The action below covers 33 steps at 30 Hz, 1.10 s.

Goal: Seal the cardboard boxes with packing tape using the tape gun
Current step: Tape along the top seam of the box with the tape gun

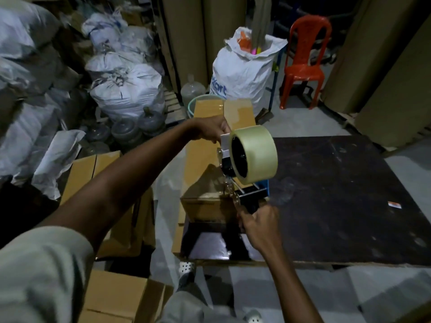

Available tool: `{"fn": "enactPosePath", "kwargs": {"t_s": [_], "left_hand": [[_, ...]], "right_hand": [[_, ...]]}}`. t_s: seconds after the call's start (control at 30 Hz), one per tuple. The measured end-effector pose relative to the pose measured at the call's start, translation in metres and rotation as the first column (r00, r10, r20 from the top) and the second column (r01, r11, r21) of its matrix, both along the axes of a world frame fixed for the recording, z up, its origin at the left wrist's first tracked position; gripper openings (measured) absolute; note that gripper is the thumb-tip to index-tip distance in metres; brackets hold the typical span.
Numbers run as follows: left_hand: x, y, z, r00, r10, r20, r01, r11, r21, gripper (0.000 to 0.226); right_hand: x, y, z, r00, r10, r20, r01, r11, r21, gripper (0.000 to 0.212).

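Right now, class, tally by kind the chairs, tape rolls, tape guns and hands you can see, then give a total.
Red plastic chair: 1
Pale round roll of packing tape: 1
Black and metal tape gun: 1
Bare hands: 2, the left hand and the right hand, both holding the gun
Total: 5

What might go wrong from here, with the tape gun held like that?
The loose clear tape strand between the cream tape roll and the right hand looks crumpled; it may stick to itself and jam. The left hand holds the black and metal tape gun close to the roll, so fingers might catch sticky tape. The long brown cardboard box below is unheld and might shift.
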<state>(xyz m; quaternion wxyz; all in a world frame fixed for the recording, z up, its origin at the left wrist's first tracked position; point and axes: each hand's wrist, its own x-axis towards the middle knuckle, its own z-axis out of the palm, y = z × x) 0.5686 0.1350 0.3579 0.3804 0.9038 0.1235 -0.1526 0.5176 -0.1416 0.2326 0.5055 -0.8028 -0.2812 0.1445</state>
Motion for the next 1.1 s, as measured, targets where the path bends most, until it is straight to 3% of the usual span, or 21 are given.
{"fn": "enactPosePath", "kwargs": {"t_s": [0.17,0.27,0.4,0.5,0.63,0.8,0.93,1.1], "left_hand": [[0.06,0.079,-0.003,0.997,-0.08,0.016,0.08,0.997,0.012,0.043],[0.099,0.148,0.0,0.992,-0.113,0.054,0.113,0.994,0.002,0.019],[0.156,0.238,-0.003,0.989,-0.094,0.114,0.099,0.994,-0.039,0.007],[0.197,0.292,-0.02,0.987,-0.105,0.121,0.109,0.994,-0.022,0.008],[0.243,0.336,-0.043,0.988,-0.124,0.093,0.122,0.992,0.023,0.013],[0.275,0.346,-0.072,0.972,-0.201,0.119,0.199,0.98,0.031,0.025],[0.302,0.359,-0.094,0.964,-0.207,0.167,0.203,0.978,0.042,0.021],[0.334,0.369,-0.119,0.96,-0.218,0.176,0.211,0.976,0.058,0.025]], "right_hand": [[0.018,0.059,0.008,0.983,-0.154,0.097,0.155,0.988,-0.008,0.062],[0.021,0.093,-0.003,0.971,-0.225,0.078,0.224,0.974,0.016,0.053],[0.02,0.13,-0.036,0.959,-0.284,0.027,0.285,0.956,-0.075,0.029],[0.024,0.15,-0.056,0.957,-0.288,0.036,0.29,0.944,-0.158,0.033],[0.025,0.17,-0.056,0.941,-0.282,0.187,0.322,0.916,-0.239,0.039],[0.04,0.191,-0.037,0.947,-0.293,0.131,0.318,0.915,-0.25,0.03],[0.059,0.202,-0.032,0.935,-0.355,0.008,0.344,0.899,-0.27,0.035],[0.084,0.219,-0.024,0.918,-0.396,0.003,0.377,0.874,-0.307,0.035]]}}
